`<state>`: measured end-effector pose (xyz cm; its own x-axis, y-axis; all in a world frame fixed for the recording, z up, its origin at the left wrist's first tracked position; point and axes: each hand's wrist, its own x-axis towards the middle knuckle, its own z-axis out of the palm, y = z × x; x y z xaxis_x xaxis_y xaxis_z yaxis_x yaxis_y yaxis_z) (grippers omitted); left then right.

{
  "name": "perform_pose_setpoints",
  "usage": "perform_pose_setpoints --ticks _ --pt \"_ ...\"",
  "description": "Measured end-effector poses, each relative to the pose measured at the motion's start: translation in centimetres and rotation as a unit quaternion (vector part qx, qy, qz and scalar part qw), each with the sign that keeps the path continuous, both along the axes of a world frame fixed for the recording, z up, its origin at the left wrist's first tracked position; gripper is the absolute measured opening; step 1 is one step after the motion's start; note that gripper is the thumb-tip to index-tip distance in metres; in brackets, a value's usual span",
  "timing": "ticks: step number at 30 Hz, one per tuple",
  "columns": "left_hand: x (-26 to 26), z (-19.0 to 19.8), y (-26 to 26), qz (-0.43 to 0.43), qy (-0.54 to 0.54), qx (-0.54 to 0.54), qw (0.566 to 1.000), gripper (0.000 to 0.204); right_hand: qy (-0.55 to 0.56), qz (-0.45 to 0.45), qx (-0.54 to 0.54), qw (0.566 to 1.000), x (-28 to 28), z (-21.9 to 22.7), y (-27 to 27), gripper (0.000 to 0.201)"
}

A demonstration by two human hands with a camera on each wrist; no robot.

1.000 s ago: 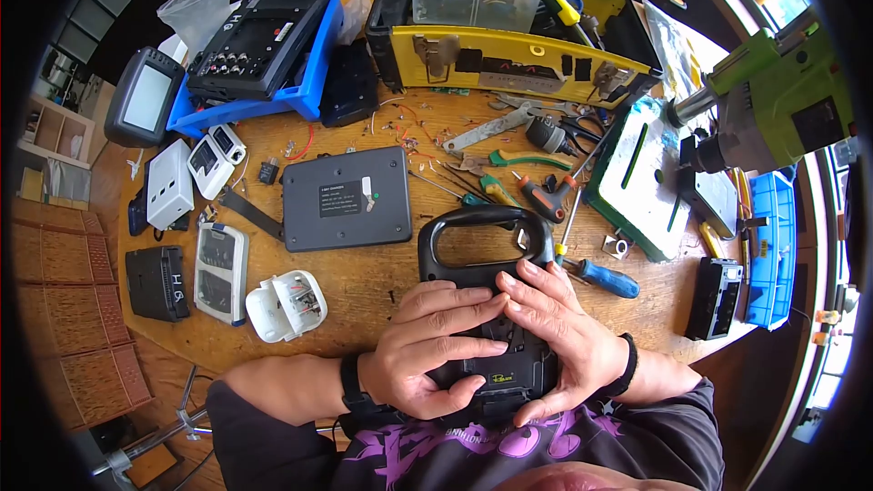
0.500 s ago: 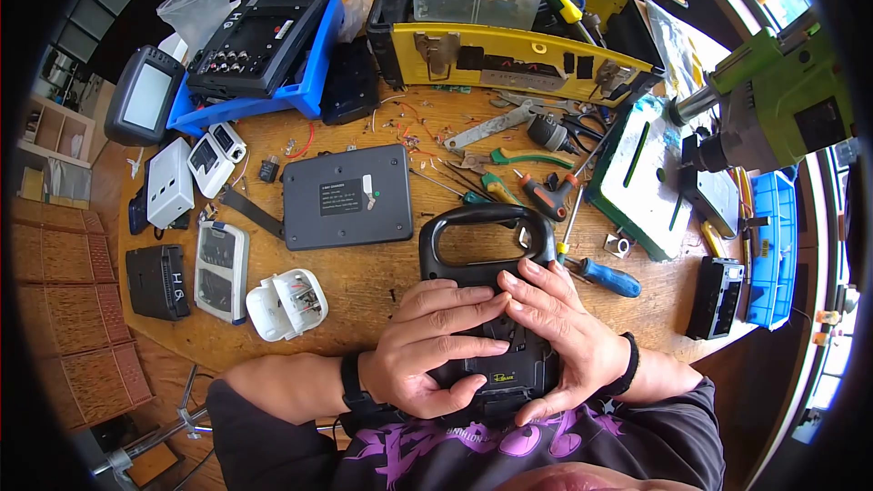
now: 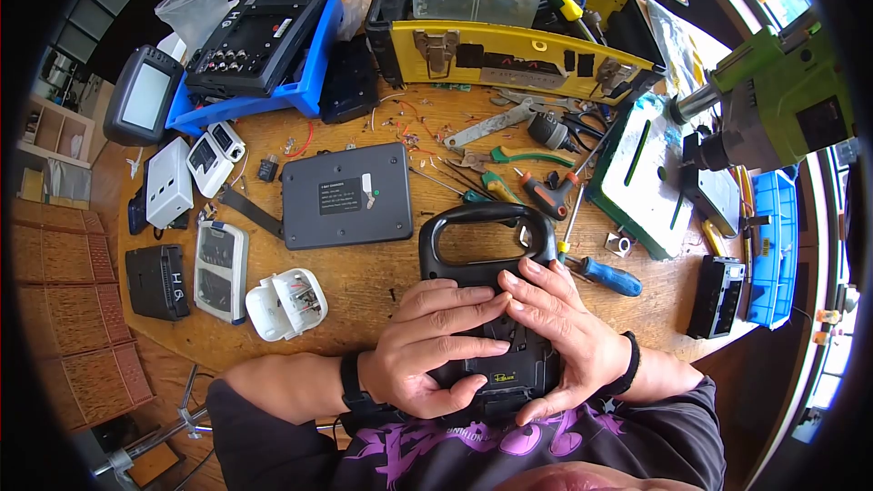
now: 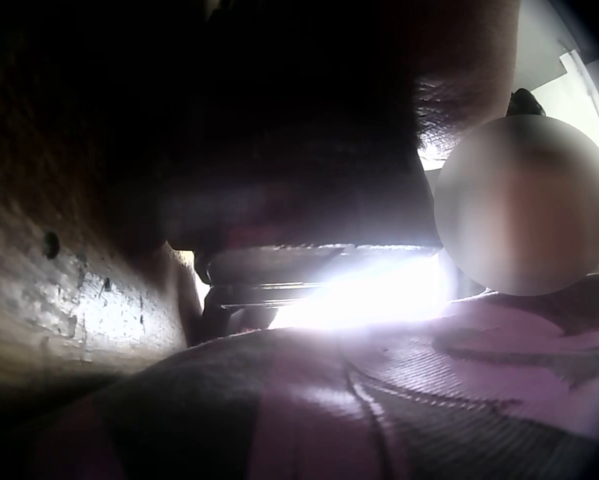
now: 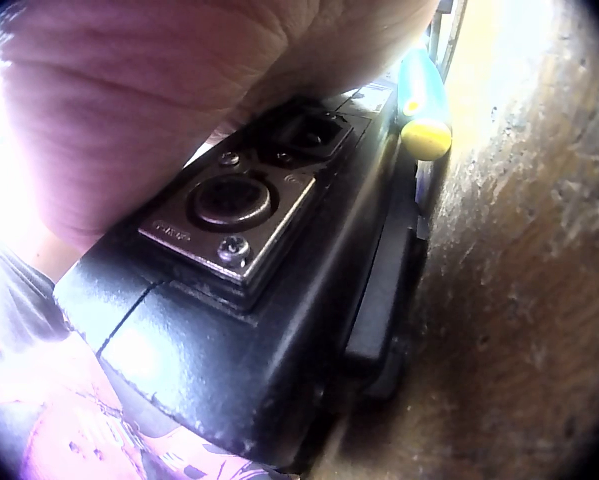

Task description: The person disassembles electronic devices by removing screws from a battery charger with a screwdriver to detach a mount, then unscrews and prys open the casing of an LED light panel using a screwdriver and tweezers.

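A black device with a loop carry handle lies on the wooden table against the person's shirt, its handle pointing away. Across its left half rests the left hand, fingers straight and slanting toward the middle. The right hand lies over the right half with extended fingers, and the fingertips of both hands meet near the centre. Much of the device's face is hidden under them. In the right wrist view, a round metal socket plate is screwed to the device's side, below the palm. The left wrist view is mostly dark.
Beyond the hands lies a dark grey flat charger. A blue-handled screwdriver and several pliers are to the right. A yellow toolbox stands at the back, a green drill press at the right, a white open box at the left.
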<state>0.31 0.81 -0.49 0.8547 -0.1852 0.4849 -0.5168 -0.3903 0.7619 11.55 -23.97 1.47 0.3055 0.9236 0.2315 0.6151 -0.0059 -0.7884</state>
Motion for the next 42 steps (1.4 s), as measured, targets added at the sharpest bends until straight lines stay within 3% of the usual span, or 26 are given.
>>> perform_pose_setpoints --ticks 42 --pt "-0.05 -0.61 0.29 -0.003 -0.004 -0.018 1.000 0.032 0.004 -0.010 0.003 1.000 -0.19 -0.44 0.05 0.120"
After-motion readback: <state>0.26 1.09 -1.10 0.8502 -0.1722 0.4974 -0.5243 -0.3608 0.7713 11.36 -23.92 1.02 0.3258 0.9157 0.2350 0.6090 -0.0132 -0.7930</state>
